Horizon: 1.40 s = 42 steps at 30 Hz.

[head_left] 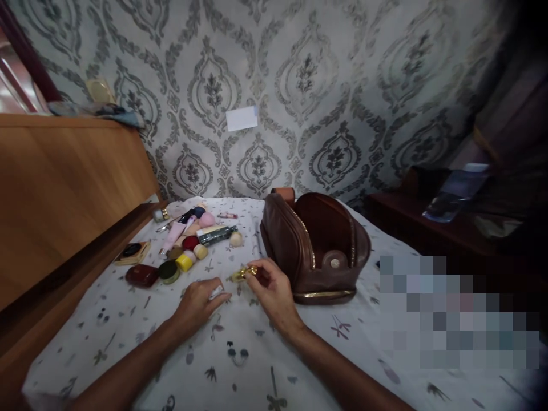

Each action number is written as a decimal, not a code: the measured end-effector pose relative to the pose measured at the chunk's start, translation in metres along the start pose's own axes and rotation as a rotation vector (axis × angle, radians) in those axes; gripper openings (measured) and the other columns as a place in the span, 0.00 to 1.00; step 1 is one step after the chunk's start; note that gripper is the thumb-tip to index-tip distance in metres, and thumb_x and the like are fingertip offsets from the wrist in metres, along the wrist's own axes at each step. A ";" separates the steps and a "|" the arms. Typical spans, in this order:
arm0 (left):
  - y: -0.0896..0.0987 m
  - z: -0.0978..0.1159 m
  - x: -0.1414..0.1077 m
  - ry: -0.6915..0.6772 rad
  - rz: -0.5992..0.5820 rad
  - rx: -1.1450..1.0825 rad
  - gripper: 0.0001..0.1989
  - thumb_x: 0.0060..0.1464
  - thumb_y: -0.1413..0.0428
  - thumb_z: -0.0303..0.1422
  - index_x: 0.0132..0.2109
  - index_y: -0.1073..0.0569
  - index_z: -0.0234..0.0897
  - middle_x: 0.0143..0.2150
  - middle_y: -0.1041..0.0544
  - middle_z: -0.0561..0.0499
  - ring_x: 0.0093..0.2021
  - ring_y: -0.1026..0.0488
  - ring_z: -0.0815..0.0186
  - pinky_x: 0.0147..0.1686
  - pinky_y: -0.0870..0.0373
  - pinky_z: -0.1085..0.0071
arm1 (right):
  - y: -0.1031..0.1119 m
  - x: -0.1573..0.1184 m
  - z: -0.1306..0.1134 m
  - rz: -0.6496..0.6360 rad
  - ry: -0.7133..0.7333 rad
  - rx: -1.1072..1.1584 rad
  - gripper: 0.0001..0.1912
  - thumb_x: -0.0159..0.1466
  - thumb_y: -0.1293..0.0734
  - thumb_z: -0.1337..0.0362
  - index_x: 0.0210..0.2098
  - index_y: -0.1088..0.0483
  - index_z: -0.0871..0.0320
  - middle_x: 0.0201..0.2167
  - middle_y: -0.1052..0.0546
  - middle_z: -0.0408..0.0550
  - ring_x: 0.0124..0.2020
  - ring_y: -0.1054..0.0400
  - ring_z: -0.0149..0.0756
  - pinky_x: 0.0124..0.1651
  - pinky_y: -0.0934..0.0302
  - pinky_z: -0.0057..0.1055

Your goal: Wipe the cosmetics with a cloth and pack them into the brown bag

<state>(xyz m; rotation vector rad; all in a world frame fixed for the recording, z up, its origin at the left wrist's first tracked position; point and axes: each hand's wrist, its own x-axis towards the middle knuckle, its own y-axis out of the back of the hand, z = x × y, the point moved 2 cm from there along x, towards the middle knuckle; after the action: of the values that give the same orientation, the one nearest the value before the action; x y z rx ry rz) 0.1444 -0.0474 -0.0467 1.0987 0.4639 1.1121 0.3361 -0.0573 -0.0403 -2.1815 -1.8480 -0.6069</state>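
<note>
My right hand (274,291) pinches a small shiny gold tube (245,273) between thumb and fingers, just in front of the brown bag. A short way to its left, my left hand (200,299) is closed, with a small whitish thing (216,293) between thumb and forefinger; what it is I cannot make out. The brown leather toiletry bag (280,245) stands with its zipped top gaping, and its inside is dark. Nearer my left hand lie a dark green round jar (169,272), a dark red case (142,275) and a yellow-lidded pot (184,262).
More cosmetics crowd the bed's left side, among them a pink tube (173,236), a compact (132,252) and a pink sponge (207,220). A wooden panel (77,177) borders the left. Patterned sheet (240,354) lies beneath. A blurred patch covers the right.
</note>
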 end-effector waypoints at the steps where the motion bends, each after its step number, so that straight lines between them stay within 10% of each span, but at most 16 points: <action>1: 0.000 0.000 0.000 -0.002 0.003 0.009 0.16 0.61 0.48 0.44 0.30 0.30 0.39 0.29 0.23 0.52 0.32 0.27 0.62 0.33 0.39 0.70 | 0.002 0.000 -0.001 0.008 0.043 -0.047 0.06 0.60 0.34 0.63 0.35 0.28 0.57 0.32 0.30 0.46 0.31 0.34 0.34 0.33 0.38 0.29; 17: 0.010 0.010 -0.004 -0.008 0.009 0.043 0.13 0.63 0.50 0.41 0.33 0.29 0.40 0.34 0.21 0.49 0.35 0.24 0.60 0.35 0.36 0.70 | -0.002 -0.012 0.007 -0.306 0.267 -0.911 0.10 0.60 0.39 0.73 0.37 0.31 0.56 0.39 0.32 0.49 0.34 0.33 0.36 0.31 0.38 0.30; 28: 0.016 0.003 -0.004 -0.015 0.063 -0.001 0.15 0.63 0.52 0.41 0.32 0.30 0.39 0.30 0.25 0.52 0.32 0.28 0.64 0.33 0.38 0.71 | -0.003 -0.012 0.003 -0.263 0.352 -0.849 0.06 0.60 0.37 0.73 0.34 0.30 0.58 0.40 0.32 0.54 0.44 0.36 0.47 0.45 0.34 0.43; 42: 0.069 -0.028 0.024 0.074 0.236 0.139 0.18 0.63 0.55 0.44 0.39 0.26 0.38 0.32 0.24 0.51 0.34 0.29 0.63 0.35 0.38 0.71 | -0.003 -0.012 0.007 -0.264 0.365 -0.818 0.16 0.59 0.37 0.74 0.45 0.29 0.56 0.47 0.31 0.55 0.49 0.36 0.49 0.50 0.33 0.44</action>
<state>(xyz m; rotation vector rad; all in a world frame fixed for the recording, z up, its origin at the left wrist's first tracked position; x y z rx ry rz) 0.1005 -0.0111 0.0068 1.2607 0.4836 1.3471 0.3330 -0.0650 -0.0520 -1.9940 -1.8790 -1.9514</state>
